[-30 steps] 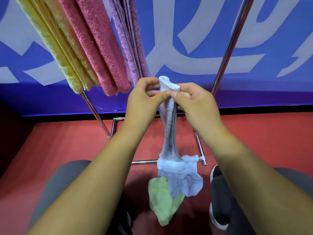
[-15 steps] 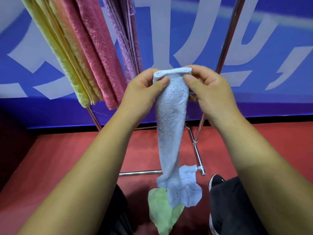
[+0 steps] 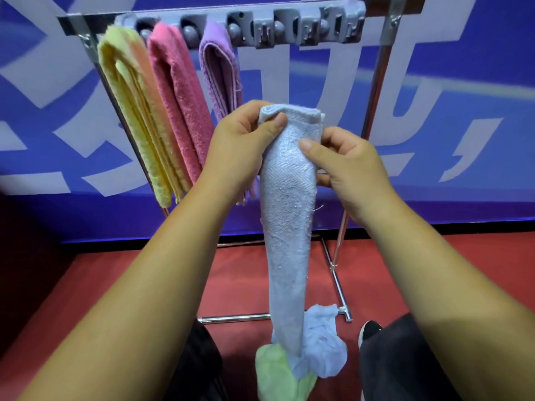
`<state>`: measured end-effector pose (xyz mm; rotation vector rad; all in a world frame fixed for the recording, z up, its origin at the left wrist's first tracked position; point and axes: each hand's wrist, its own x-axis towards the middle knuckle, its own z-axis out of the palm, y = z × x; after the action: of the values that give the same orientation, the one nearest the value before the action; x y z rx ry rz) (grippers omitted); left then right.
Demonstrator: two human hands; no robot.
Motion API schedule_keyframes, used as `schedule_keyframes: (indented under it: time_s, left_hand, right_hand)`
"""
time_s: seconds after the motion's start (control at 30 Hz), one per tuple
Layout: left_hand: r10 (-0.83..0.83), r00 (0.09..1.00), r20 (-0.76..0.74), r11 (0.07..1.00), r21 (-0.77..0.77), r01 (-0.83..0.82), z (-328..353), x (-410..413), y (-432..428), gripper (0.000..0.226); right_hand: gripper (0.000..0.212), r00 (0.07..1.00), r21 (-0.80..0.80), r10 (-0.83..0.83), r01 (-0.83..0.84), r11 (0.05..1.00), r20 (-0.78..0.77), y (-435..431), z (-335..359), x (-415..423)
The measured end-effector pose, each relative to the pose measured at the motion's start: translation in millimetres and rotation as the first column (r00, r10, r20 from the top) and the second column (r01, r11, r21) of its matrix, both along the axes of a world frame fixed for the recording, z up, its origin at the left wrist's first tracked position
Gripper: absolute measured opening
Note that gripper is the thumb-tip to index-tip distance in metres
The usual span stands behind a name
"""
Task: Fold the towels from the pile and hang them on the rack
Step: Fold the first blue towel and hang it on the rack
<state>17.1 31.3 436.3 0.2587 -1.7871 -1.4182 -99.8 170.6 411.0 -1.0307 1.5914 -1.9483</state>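
**While the blue towel hangs folded in my grip, the rack waits**

As I hold the blue towel (image 3: pixel 289 227) up in front of the rack (image 3: pixel 376 82), it hangs as a long narrow strip with its top edge doubled over. My left hand (image 3: pixel 240 140) pinches the top left corner between thumb and curled fingers. My right hand (image 3: pixel 347 166) pinches the right edge just below the top, thumb on the front face. The strip's lower end reaches the pile on the red floor (image 3: pixel 246 279), where a green towel (image 3: pixel 275 374) and a crumpled pale cloth (image 3: pixel 327 348) lie. I cannot tell whether it touches them.

I judge the folding of this towel to be nearly done and the hanging not yet begun. A yellow towel (image 3: pixel 136 111), a pink towel (image 3: pixel 179 105) and a purple towel (image 3: pixel 220 73) hang side by side from the grey holder strip (image 3: pixel 307 30), whose slots to the right of the purple one look free.

The next move, as I see it, calls for lifting the folded top up to the first free slot beside the purple towel. Both pinches must hold so the layers do not slide apart.
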Motion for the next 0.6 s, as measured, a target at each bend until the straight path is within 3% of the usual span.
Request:
schedule_keyframes:
  time_s: [0.37, 0.5, 0.6]
  left_hand:
    - [0.010, 0.998, 0.069, 0.986, 0.166, -0.022, -25, 6, -11, 0.025]
    - [-0.079, 0.994, 0.079, 0.956, 0.289, 0.053, -57, 4, -20, 0.040]
    - [-0.170, 0.983, 0.068, 0.899, 0.418, 0.127, -87, 4, -22, 0.033]
  right_hand:
    - [0.011, 0.990, 0.047, -0.099, 0.104, 0.993, -0.105, -11, -14, 8]
    - [0.007, 0.985, 0.068, -0.149, 0.155, 0.986, -0.082, -17, -34, 6]
    - [0.006, 0.979, 0.080, -0.199, 0.202, 0.976, -0.046, -20, -52, 6]
